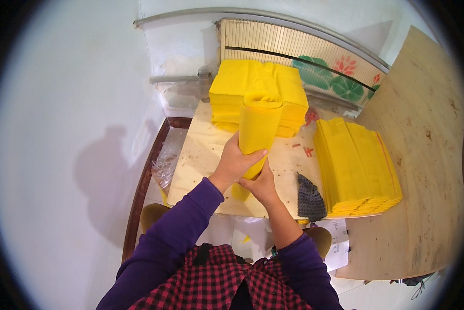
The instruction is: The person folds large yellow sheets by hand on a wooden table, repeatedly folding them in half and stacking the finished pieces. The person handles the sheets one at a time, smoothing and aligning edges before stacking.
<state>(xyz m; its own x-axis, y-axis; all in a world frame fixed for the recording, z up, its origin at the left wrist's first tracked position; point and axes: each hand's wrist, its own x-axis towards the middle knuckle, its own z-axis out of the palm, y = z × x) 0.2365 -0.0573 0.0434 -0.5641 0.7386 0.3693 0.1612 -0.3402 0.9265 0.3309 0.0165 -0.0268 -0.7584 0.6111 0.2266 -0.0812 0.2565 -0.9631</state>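
Both my hands are wrapped round a roll of yellow cloth [260,121] that stands tilted above the wooden table. My left hand [233,159] grips its middle from the left, the thumb laid across the front. Lower down, my right hand [263,187] closes round it from the right, with most of its fingers hidden behind the roll. Just behind the roll's upper end rises a thick pile of folded yellow cloth [227,88]. To the right of my hands lies another stack of folded yellow cloth [353,165].
The wooden table [190,170] has red scraps [308,152] on it. A dark grey textured cloth [310,199] lies by the right stack. A large wooden board [423,181] borders the right side. Behind stands a slatted panel [273,44] with painted leaves; a white wall [61,129] is at left.
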